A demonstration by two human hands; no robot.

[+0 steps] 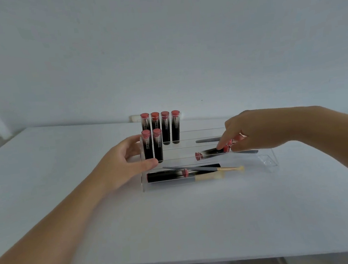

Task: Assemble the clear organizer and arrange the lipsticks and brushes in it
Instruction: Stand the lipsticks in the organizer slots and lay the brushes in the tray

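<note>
My left hand (126, 158) holds the clear organizer (266, 160) at its left end, fingers curled round the wall. My right hand (254, 132) pinches a lying lipstick (211, 152) on the middle step. Six lipsticks (161, 128) stand upright. If I lift carelessly, I may knock those onto the bench (67, 186).
</note>
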